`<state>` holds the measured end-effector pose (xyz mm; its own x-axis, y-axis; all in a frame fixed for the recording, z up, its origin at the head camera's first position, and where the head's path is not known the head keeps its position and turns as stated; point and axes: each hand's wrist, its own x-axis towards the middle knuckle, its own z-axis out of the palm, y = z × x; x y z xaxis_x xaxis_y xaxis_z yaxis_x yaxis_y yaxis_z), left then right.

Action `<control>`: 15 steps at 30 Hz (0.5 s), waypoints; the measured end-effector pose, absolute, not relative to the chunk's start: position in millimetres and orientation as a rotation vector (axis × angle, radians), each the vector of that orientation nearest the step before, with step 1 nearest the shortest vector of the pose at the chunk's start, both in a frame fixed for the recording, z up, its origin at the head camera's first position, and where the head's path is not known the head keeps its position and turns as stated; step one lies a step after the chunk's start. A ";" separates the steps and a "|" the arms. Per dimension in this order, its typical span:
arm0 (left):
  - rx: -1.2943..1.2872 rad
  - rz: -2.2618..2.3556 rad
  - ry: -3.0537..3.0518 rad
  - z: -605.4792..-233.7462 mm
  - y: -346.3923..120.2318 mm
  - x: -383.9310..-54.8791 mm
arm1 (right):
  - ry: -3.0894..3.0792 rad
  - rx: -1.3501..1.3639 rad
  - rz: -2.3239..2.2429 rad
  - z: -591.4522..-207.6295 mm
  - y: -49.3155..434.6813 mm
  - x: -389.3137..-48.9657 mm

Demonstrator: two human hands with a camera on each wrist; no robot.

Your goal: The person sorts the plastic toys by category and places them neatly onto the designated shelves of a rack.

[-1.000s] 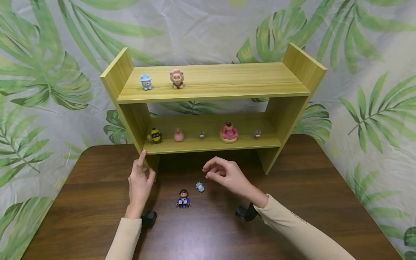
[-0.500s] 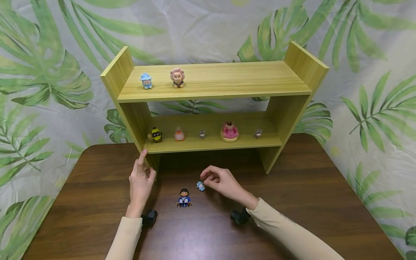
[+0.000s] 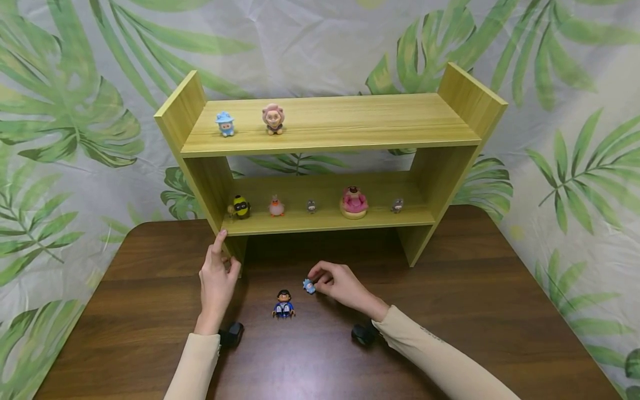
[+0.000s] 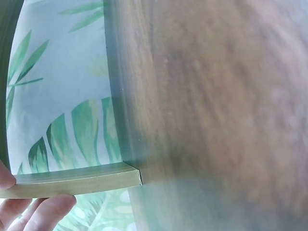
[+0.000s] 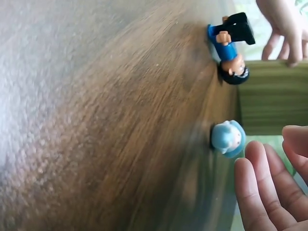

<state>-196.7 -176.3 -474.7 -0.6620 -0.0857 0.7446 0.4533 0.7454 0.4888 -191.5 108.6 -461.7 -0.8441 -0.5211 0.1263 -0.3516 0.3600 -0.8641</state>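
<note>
A small light-blue figurine [image 3: 309, 286] lies on the brown table below the shelf. My right hand [image 3: 342, 286] is right beside it, with thumb and fingers apart; in the right wrist view the figurine [image 5: 228, 138] is just past the fingertips, and a touch is hard to tell. My left hand [image 3: 216, 283] grips the left side panel of the yellow wooden shelf [image 3: 330, 226]; the left wrist view has the panel's edge [image 4: 77, 180] between thumb and fingers. A black-haired toy figure in blue [image 3: 284, 304] sits on the table, left of the light-blue figurine.
On the top board stand a blue-hatted figurine [image 3: 225, 124] and a pink-maned one [image 3: 273, 119]. The middle board carries several others, among them a yellow-and-black one [image 3: 241, 206], a pink duck-like one [image 3: 276, 206] and a pink bear [image 3: 354, 202]. A leaf-patterned cloth [image 3: 320, 44] hangs behind.
My right hand has moved down and left to the light-blue figurine. My left hand stays at the shelf's side panel. The figurines stay where they were.
</note>
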 end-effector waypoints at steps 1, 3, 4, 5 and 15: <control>-0.274 -0.863 -2.141 -474.5 -176.2 -196.8 | 2.453 -0.795 -1.482 -463.0 108.2 -192.2; -0.272 -0.866 -2.136 -474.4 -176.1 -196.7 | 2.465 -0.792 -1.468 -466.0 107.1 -193.8; -0.270 -0.865 -2.135 -474.4 -176.1 -196.7 | 2.472 -0.790 -1.460 -467.5 106.7 -194.6; -0.268 -0.865 -2.135 -474.1 -176.1 -196.5 | 2.481 -0.787 -1.451 -468.7 106.1 -195.1; -0.276 -0.858 -2.136 -474.7 -175.9 -196.5 | 2.526 -0.796 -1.359 -473.2 102.2 -201.5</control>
<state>-196.5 -175.9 -474.7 -0.6563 -0.0875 0.7494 0.4553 0.7461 0.4858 -201.5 102.2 -473.2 -0.8445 -0.5256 0.1028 -0.3755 0.4440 -0.8135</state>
